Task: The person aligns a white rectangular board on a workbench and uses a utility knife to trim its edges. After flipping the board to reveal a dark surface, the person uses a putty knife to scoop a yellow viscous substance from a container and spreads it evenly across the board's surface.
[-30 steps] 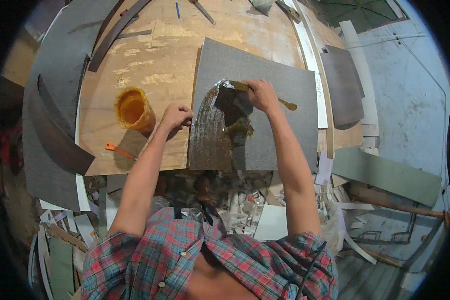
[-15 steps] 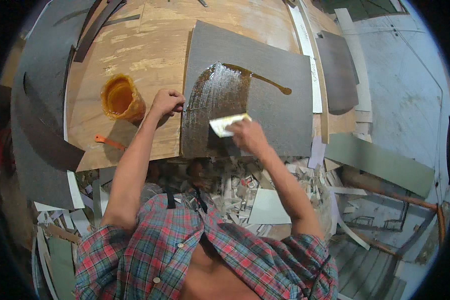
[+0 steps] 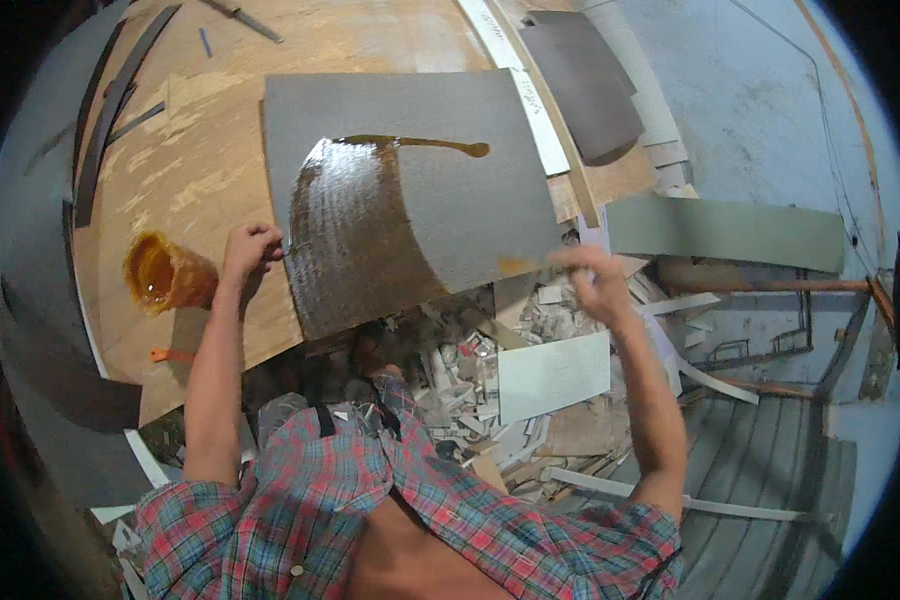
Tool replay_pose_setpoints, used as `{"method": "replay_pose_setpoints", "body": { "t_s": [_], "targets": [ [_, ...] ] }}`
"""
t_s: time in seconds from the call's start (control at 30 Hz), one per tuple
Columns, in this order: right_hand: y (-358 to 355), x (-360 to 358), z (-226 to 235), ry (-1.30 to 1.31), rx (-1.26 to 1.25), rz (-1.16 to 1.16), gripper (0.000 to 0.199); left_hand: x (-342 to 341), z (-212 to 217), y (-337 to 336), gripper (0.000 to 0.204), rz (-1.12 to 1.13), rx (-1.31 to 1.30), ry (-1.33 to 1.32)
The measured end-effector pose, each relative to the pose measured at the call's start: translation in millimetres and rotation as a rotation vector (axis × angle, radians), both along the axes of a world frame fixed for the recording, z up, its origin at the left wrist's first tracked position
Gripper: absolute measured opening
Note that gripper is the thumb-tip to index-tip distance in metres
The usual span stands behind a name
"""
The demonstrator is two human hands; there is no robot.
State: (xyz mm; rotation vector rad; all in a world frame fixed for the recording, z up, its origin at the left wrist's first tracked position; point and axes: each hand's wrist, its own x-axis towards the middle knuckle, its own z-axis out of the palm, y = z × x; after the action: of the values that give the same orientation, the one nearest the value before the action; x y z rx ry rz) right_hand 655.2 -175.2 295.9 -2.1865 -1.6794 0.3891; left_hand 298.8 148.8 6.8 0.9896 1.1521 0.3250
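A grey sheet [image 3: 460, 210] lies at the front of a wooden worktable. Wet amber glue [image 3: 355, 220] covers a broad band of its left half, and a thin trail of it runs right. My left hand [image 3: 253, 250] is closed at the sheet's left edge, fingertips gripping it. Off the sheet's lower right corner is my right hand [image 3: 598, 283], closed around a flat glue spreader [image 3: 516, 265]. Motion blurs the spreader; its tip looks glue-stained. To the left of my left hand stands a glue-crusted amber pot [image 3: 185, 280] with glue inside.
An orange-handled tool [image 3: 173, 355] lies near the table's front left, by my left forearm. Dark strips [image 3: 120, 120] rest at the far left. White and wooden strips [image 3: 545, 130] border the sheet's right side. Scrap pieces [image 3: 460, 385] litter the floor below, with a pale panel [image 3: 555, 375] among them.
My right hand has swept the spreader right, off the glued area and past the sheet's edge. Glue now reaches the sheet's front edge. The view has shifted; my left hand stays at the sheet's edge.
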Motion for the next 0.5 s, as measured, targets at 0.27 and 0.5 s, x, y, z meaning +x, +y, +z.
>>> {"method": "replay_pose_setpoints", "body": {
  "t_s": [0.27,0.5],
  "targets": [
    [133,120,-66,-0.326,0.210,0.232,0.039,-4,-32,5,0.013,-0.021,0.116,0.025],
    [114,149,-136,-0.416,0.023,0.399,0.041,-21,8,-21,0.031,0.087,0.465,0.367]
  ]
}}
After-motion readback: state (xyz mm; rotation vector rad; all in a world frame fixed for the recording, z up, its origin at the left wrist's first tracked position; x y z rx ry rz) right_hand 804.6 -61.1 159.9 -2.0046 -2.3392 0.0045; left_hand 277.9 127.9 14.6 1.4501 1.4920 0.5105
